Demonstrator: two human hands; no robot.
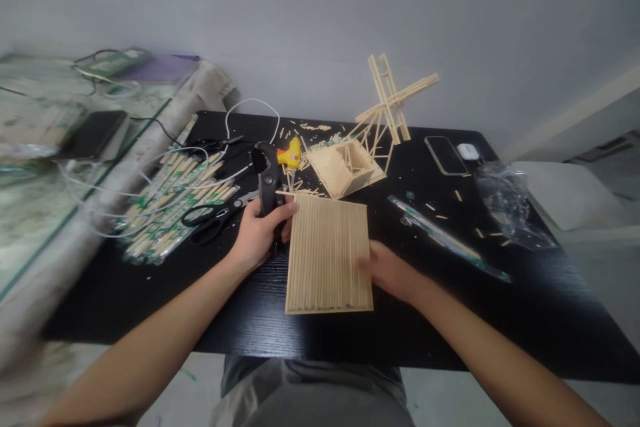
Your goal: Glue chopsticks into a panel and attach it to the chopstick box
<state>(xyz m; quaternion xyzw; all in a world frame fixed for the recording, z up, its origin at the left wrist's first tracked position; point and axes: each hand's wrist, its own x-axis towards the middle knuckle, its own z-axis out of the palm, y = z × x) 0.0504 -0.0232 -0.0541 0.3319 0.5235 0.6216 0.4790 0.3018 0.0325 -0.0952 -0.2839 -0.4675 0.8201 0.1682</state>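
A flat rectangular panel of thin wooden sticks [327, 257] laid side by side is tilted up before me. My left hand [257, 233] is closed at its upper left edge, the thumb pressing near the corner. A black tool [269, 180] with a loop on top and a round pivot stands up within this left hand; its lower part is partly hidden. At the panel's right edge is my right hand [387, 270], somewhat blurred, its fingers closed on the edge and fingertips over the front face. Just behind lies a yellow glue gun [290, 155].
A square stick-built box on a base [345, 170] and a crossed stick frame [390, 103] stand at the back. Wrapped chopsticks [167, 203], black scissors [207, 219] and a white cable lie left. Rightward are a phone [445, 155], a white case [468, 151] and plastic wrapping [510, 203].
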